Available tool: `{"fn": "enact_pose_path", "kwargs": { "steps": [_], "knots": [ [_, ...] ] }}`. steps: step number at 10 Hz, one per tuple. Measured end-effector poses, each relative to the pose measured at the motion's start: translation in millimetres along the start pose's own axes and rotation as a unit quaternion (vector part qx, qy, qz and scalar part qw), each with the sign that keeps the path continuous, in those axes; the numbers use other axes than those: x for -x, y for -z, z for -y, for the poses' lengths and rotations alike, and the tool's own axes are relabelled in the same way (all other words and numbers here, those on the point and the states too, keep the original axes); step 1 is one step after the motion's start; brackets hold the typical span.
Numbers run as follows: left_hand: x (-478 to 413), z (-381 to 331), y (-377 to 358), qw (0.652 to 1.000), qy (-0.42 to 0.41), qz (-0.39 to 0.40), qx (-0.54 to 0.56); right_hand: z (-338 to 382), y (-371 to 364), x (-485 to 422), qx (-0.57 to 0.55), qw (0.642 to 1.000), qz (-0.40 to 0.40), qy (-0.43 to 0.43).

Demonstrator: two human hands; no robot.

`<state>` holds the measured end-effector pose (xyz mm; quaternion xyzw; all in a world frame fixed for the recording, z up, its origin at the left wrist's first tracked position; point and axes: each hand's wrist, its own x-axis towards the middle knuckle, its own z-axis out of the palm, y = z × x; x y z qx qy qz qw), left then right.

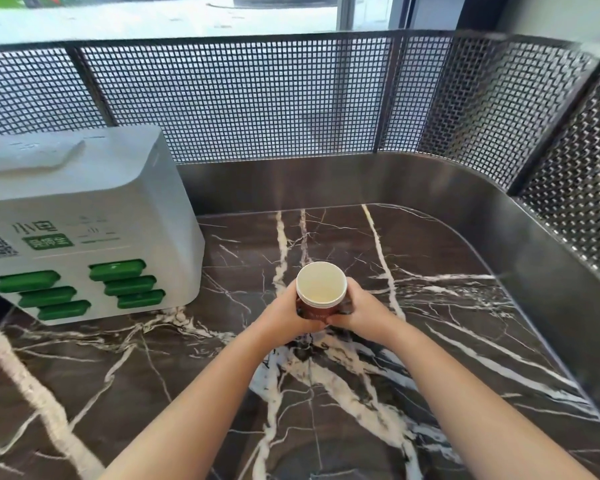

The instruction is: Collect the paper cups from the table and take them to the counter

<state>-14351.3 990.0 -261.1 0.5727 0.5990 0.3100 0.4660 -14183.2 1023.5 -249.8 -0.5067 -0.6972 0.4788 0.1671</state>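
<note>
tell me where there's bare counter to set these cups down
The marble counter is bare to the right of the stacked paper cups, up to the curved metal wall, and behind them toward the mesh screen. The near stretch under the forearms is free too. Only the left is crowded: the white charging station fills that corner.

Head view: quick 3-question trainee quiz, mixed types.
1. True or false: both hands hold the cups.
2. What stands left of the cups? A) kettle B) white charger box with green slots C) tray
3. What surface lies under the hands?

Key: 1 true, the left hand and right hand wrap the stack from both sides. 2 B, the charger box. 3 dark marble counter with white veins.
</note>
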Motion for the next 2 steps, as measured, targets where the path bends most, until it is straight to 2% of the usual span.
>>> {"fn": "enact_pose_path", "kwargs": {
  "steps": [1, 2],
  "knots": [
    [4, -3, 8, 0.999, 0.019, 0.032, -0.015, 1, 5, 2, 0.012, 1.000, -0.002, -0.001],
    [10, -13, 21, 0.998, 0.058, 0.012, 0.006, 4, 14, 3, -0.009, 0.999, -0.040, -0.007]
  ]
}}
